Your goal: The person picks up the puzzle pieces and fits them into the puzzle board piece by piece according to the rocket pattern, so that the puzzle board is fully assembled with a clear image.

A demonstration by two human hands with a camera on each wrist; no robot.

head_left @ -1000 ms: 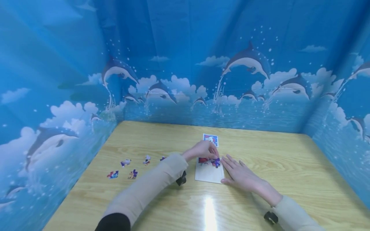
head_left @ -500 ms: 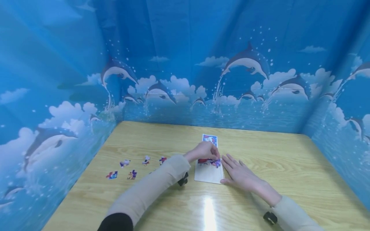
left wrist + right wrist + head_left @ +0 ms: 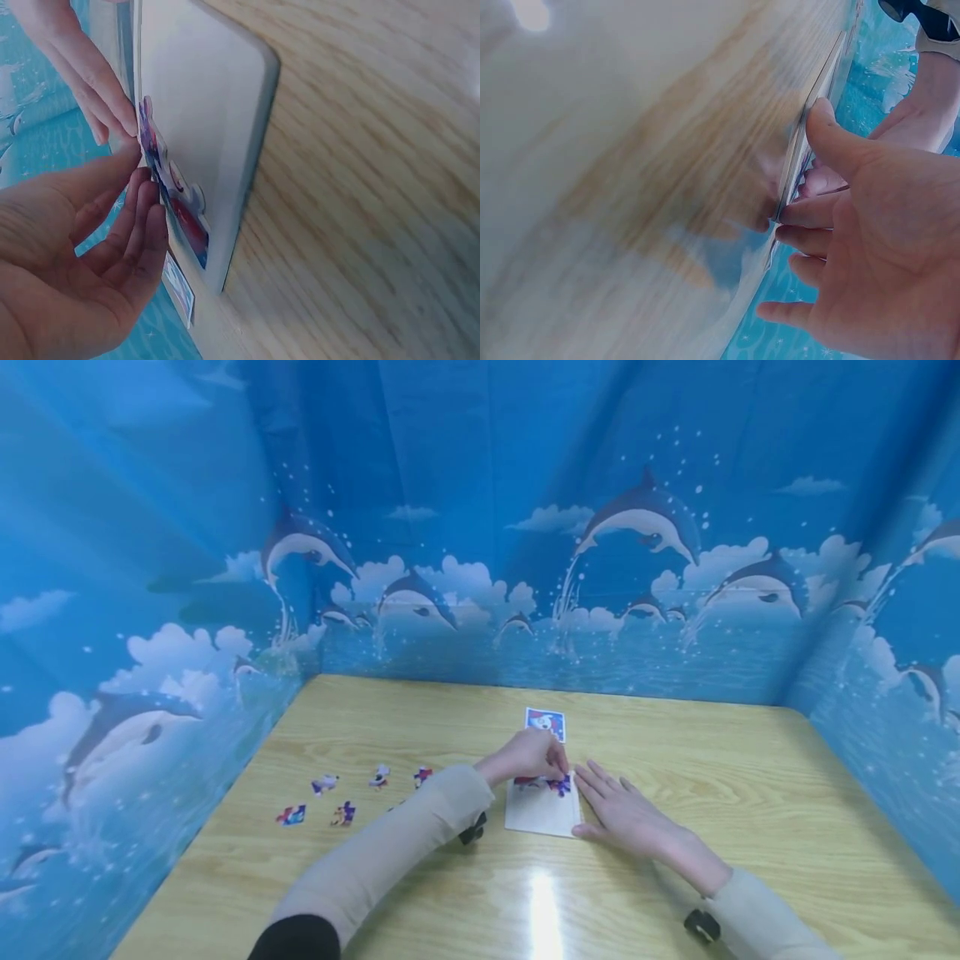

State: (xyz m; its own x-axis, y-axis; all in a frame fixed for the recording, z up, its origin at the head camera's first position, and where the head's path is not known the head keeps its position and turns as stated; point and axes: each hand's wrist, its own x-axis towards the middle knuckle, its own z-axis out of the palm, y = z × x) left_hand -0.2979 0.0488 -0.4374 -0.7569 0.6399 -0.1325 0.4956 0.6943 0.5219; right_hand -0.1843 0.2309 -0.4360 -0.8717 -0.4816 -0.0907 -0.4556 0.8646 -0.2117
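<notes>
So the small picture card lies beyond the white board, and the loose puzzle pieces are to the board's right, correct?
Not quite: the loose puzzle pieces lie to the left of the white board, as the head view shows. The small picture card is beyond it.

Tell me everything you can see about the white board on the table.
The white board is a pale, flat rectangle with a rounded corner and a smooth-looking surface; I can't tell its material. It lies flat on the table. Colourful puzzle pieces cover its far part, while its nearer part is bare. The right grip touches its right edge. The left grip is over its far side, hiding some of it; whether that touches the board itself is unclear.
</notes>
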